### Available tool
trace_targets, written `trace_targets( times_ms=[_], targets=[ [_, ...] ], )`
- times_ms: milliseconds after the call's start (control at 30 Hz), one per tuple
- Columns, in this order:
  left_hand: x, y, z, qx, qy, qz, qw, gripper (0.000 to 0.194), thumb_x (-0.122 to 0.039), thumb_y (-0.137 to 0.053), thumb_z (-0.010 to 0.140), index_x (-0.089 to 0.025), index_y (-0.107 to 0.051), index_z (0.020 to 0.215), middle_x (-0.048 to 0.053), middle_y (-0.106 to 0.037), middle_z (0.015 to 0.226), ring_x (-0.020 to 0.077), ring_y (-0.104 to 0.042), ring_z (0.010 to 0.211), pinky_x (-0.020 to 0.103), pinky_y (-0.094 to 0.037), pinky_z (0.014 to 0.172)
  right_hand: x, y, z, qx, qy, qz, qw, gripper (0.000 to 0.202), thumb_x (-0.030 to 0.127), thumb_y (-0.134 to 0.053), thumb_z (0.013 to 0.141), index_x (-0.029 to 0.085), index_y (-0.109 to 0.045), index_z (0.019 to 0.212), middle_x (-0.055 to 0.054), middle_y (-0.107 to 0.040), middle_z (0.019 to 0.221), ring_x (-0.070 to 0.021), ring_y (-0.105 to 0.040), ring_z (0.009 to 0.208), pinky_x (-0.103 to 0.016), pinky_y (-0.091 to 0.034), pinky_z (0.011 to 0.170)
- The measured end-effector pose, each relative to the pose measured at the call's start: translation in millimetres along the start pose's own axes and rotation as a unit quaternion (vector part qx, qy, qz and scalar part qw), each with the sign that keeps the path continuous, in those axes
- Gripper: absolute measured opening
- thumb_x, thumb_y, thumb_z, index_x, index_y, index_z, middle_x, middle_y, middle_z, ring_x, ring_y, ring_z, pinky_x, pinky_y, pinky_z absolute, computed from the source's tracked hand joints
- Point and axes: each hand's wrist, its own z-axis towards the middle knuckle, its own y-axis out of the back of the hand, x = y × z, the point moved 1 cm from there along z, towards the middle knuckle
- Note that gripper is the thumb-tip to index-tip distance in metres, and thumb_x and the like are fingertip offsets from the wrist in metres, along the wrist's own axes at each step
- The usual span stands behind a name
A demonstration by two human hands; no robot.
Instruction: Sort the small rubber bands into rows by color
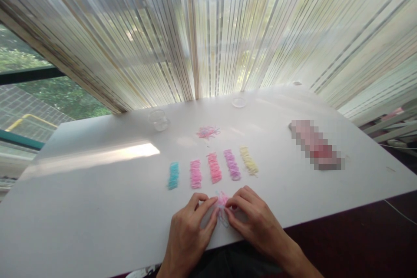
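Observation:
Both hands meet at a small loose pile of pink, purple and pale blue loops (222, 200) near the table's front edge. My left hand (194, 221) pinches at the pile's left side, thumb and fingertips close together. From the right, my right hand (252, 215) pinches at the same pile. What exactly lies between the fingertips is too small to make out. Beyond the hands stand five neat columns of small loops: teal (173, 176), pink (196, 173), coral (214, 168), purple (232, 164) and yellow (249, 160). Farther back lies a mixed pink heap (207, 132).
On the white table (97, 213), a clear round container (158, 120) stands at the back left. A clear round lid or dish (239, 102) lies at the back centre. A blurred-out pinkish object (316, 144) is on the right. Striped curtains (215, 30) hang behind the table.

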Motion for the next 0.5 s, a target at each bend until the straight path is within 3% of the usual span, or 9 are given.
trace_targets(
  times_ms=[300, 500],
  targets=[
    [-2, 2.5, 6, 0.020, -0.017, -0.005, 1.000, 0.026, -0.031, -0.051, 0.104, -0.023, -0.075, 0.104, 0.003, -0.071, 0.089, 0.0128, -0.070, 0.066, 0.021, -0.059, 0.062, -1, 9, 1, -0.027, 0.013, 0.002, 1.000, 0.014, 0.009, -0.063, 0.092, 0.023, -0.066, 0.091, -0.002, -0.065, 0.082, -0.0196, -0.062, 0.078, -0.032, -0.055, 0.068],
    [1, 5.4, 5, 0.023, -0.018, 0.008, 1.000, 0.027, -0.034, -0.050, 0.105, -0.024, -0.075, 0.104, 0.003, -0.070, 0.088, 0.0125, -0.069, 0.065, 0.020, -0.057, 0.060, -22, 37, 0, -0.090, -0.001, -0.029, 0.996, 0.011, 0.015, -0.061, 0.096, 0.023, -0.067, 0.093, -0.003, -0.065, 0.083, -0.0206, -0.064, 0.079, -0.034, -0.056, 0.071]
  ],
)
